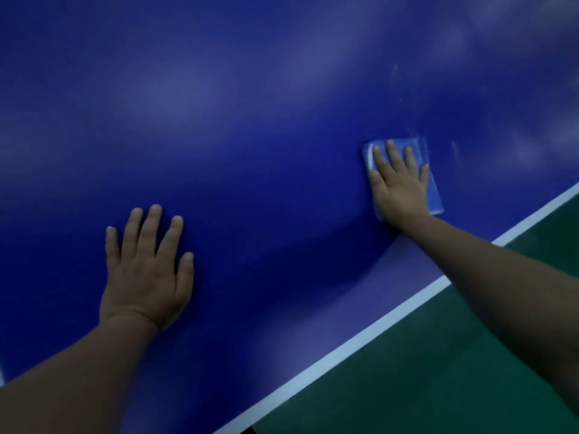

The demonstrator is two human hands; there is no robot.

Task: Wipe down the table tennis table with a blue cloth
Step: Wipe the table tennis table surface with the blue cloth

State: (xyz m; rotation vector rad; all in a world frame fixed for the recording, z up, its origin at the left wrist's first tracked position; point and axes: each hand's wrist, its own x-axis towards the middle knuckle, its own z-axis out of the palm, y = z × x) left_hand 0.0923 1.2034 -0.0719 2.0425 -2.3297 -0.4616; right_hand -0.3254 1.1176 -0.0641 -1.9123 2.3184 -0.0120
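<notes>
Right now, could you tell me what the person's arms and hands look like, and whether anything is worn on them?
Both forearms are bare as far as the frame shows: no sleeves, gloves, watch or bracelet in view. The left hand and the right hand carry no rings that I can make out, and the fingernails look short and unpainted. The picture is dim and slightly soft, so fine marks could be missed.

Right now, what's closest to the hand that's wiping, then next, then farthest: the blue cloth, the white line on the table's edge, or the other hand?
From the right hand:
1. Blue cloth, directly under its flat fingers, touching.
2. White edge line, just below and to the right, near the wrist.
3. Left hand, resting flat on the table, far over on the left.
</notes>
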